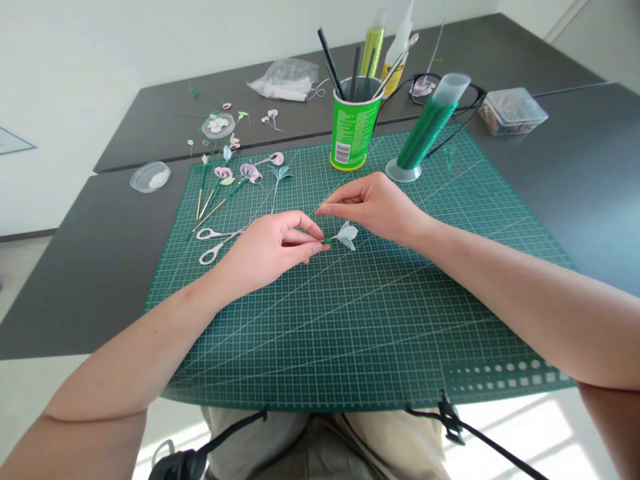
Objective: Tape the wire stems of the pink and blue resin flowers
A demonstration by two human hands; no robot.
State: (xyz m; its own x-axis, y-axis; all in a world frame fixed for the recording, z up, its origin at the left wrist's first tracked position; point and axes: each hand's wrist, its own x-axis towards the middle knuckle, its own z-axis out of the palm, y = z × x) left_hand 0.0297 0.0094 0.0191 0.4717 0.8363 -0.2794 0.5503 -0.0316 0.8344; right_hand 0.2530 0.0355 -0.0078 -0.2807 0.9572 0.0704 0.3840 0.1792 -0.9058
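Note:
Between the thumb and fingers of my left hand (273, 250) is the stem of a small pale-blue flower (347, 235), its petals pointing right. Green wrapping shows on the stem just below the petals. My right hand (377, 208) is closed in a pinch above and behind the flower, apart from it. A very fine strand, apparently green thread, shows at its fingertips; its full path is too thin to follow. White-handled scissors (210, 253) lie left of my left hand, their blades partly hidden by it.
A green cutting mat (350, 320) covers the near table. Finished-looking flowers (250, 172) on sticks lie at left. Behind stand a green can (354, 130) of tools and a tube wound with green thread (429, 130). Glasses (473, 100) and a clear box (514, 110) are at back right.

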